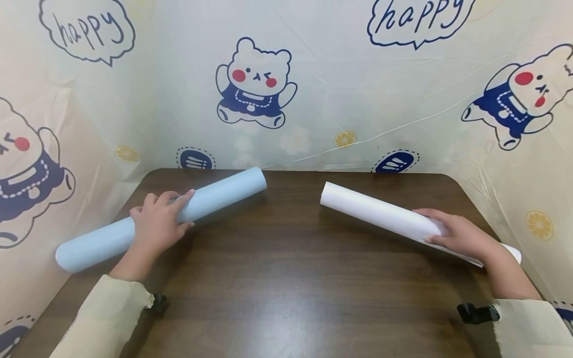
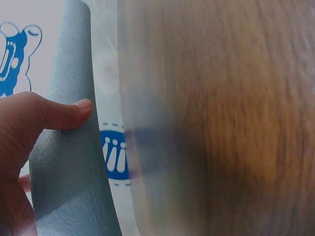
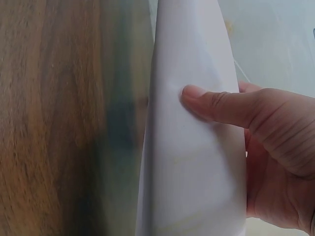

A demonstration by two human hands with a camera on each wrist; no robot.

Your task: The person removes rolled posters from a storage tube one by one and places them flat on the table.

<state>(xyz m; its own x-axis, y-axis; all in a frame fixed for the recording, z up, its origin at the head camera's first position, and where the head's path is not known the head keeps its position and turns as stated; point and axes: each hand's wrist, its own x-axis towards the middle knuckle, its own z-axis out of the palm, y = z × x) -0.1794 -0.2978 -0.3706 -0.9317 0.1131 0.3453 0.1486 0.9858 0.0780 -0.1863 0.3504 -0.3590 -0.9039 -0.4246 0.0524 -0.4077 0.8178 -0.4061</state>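
A light blue roll [image 1: 228,193], seemingly of paper, lies slantwise at the left of the table, its far end toward the middle. My left hand [image 1: 158,219] grips it around its middle, and in the left wrist view the thumb [image 2: 74,115] presses along the roll [image 2: 69,172]. On the right is a white paper roll [image 1: 371,205], slanting the other way. My right hand [image 1: 461,233] holds it nearer its right end; in the right wrist view the thumb dents the white roll [image 3: 192,162] slightly. The other fingers are mostly hidden behind each roll.
The brown wooden table [image 1: 277,278] spans the space between the hands. Behind and beside it hangs a pale curtain [image 1: 322,109] printed with cartoon bears and orange slices. A black strap [image 1: 478,313] shows at the right cuff, another [image 1: 156,302] at the left.
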